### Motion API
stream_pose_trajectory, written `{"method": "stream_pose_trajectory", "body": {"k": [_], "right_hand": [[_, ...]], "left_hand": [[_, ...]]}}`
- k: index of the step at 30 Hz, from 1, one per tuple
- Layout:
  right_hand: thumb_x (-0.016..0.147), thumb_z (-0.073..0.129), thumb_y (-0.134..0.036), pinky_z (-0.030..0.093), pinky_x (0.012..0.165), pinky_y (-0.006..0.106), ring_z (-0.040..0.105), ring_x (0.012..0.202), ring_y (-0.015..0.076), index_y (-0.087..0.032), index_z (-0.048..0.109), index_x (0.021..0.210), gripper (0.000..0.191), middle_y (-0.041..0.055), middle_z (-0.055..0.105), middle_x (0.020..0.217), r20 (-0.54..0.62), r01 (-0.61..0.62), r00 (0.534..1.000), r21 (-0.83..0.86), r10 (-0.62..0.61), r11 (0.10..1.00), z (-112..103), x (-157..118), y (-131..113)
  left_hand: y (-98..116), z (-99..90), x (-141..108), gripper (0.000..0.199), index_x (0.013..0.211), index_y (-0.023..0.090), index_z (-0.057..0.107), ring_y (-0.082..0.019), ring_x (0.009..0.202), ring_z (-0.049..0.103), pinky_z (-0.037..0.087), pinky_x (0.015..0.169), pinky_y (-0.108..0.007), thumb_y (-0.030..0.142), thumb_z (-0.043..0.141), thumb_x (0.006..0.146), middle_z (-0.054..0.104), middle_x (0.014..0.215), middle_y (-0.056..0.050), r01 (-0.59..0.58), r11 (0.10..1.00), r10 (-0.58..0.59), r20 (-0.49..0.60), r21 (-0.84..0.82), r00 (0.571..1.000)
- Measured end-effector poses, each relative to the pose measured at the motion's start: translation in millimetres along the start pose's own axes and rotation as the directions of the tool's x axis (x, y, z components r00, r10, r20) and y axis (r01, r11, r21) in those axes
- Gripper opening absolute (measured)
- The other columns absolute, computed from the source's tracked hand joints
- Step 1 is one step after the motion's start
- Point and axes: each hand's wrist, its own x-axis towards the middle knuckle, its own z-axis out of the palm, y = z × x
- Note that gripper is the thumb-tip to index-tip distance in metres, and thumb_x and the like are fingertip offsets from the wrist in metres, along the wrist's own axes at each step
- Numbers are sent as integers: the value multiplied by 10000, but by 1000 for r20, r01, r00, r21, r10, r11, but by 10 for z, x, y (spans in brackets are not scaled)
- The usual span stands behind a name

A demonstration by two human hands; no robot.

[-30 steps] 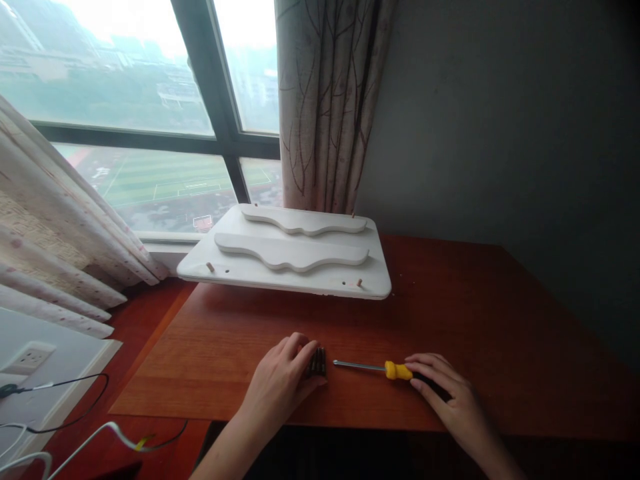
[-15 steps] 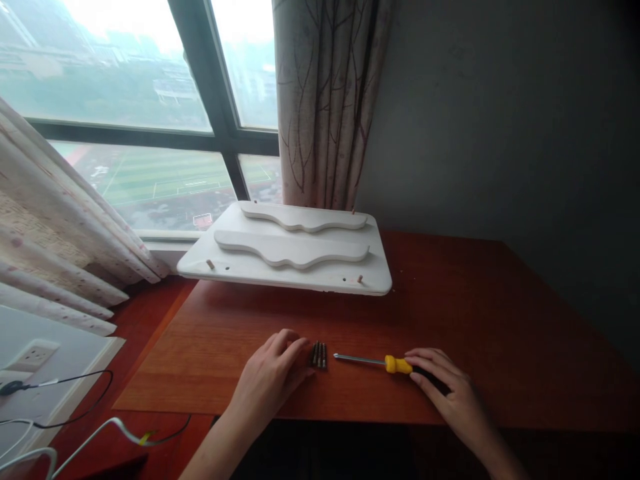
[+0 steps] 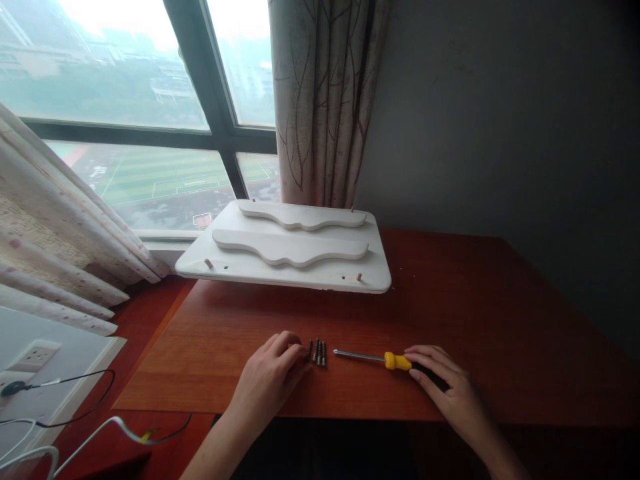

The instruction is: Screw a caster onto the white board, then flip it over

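Several dark screws (image 3: 320,352) lie side by side near the front edge of the wooden table. My left hand (image 3: 277,363) is closed at their left, its fingertips at the leftmost screw, which stands slightly apart from the others. To the right, my right hand (image 3: 443,373) is closed round the black end of a screwdriver (image 3: 397,361) with a yellow collar; its metal tip points left toward the screws. Behind the hands rests a white board (image 3: 280,273) with two wavy white pieces (image 3: 295,252) on it, and short wooden pegs stand up near its corners.
The reddish-brown table (image 3: 480,320) reaches far to the right. At the left are a curtain (image 3: 45,233), a wall socket (image 3: 36,357) and cables (image 3: 95,437). A window is behind the board.
The leftmost screw has come slightly away to the left from the others, beside my left fingertips. My right hand and the screwdriver are nearly unchanged.
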Motion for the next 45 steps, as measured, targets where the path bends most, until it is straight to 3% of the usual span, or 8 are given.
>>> {"method": "stream_pose_trajectory", "body": {"k": [13,20,25,32,39,45], "right_hand": [[969,635,-310,590,919,316,708,1047,216,-294,784,1101,200,66,744,1116,2,-11,1000,-9,11,1000,0,-3,-7],[970,630,-337,598,911,332,711,1042,226,-291,790,1094,207,73,746,1109,4,-25,1000,-11,25,1000,1,6,-32],[970,630,-332,597,911,345,707,1044,233,-298,791,1090,204,72,743,1113,0,-22,1000,-21,22,1000,0,-6,-23],[971,636,-293,580,928,338,692,1061,221,-311,777,1112,200,60,733,1126,37,-4,999,-11,4,1000,27,-13,-18],[982,616,-282,577,934,360,685,1048,225,-291,779,1094,198,71,729,1101,29,26,999,39,-27,999,236,167,-214],[982,599,-212,576,918,385,665,1029,228,-271,754,1113,211,74,715,1087,95,82,991,87,-90,993,535,429,-487]], "left_hand": [[10,18,54,51,945,222,663,-198,852,642,516,734,-312,239,623,972,659,997,-40,-7,1000,7,-6,19,1000],[82,17,75,196,1140,236,653,-216,944,645,542,804,-342,209,653,946,644,1130,-74,-38,999,38,9,6,999],[197,57,122,205,1076,236,677,-233,946,643,553,817,-373,190,741,886,648,1103,-68,-86,996,88,60,-36,994],[239,97,151,122,1025,235,693,-226,923,646,561,798,-364,159,658,937,663,1051,-62,-64,998,65,55,-27,996],[109,49,129,129,1038,230,696,-217,891,641,558,776,-350,184,598,968,674,1028,-64,-50,998,50,5,47,999],[-236,-164,60,192,1086,232,693,-215,928,651,541,809,-339,262,513,1027,683,1068,-66,2,993,1,-30,119,1000]]}}
